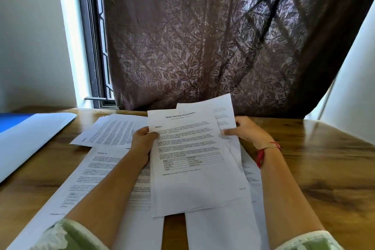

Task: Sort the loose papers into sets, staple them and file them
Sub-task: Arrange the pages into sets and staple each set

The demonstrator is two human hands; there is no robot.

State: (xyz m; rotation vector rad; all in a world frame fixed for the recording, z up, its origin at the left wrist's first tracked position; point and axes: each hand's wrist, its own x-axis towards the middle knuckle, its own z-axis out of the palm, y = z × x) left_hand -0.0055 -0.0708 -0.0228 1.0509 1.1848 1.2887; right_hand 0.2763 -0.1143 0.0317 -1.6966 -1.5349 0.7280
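I hold a small stack of printed sheets (192, 160) up over the wooden table (324, 168); its top page is headed "Sample Internship Documentation" and has a table near the bottom. My left hand (143, 144) grips the stack's left edge, thumb on the front. My right hand (246, 130) pinches the right edge, where a further sheet fans out behind. More loose printed pages lie flat underneath: one pile at the left front (97, 180), one further back (113, 130), and others at the right (249, 170).
A file folder (30, 136) with a blue inside and white cover lies at the table's left edge. A dark leaf-patterned curtain (203, 36) hangs behind the table, a barred window (95, 46) to its left. Bare wood shows on the right side.
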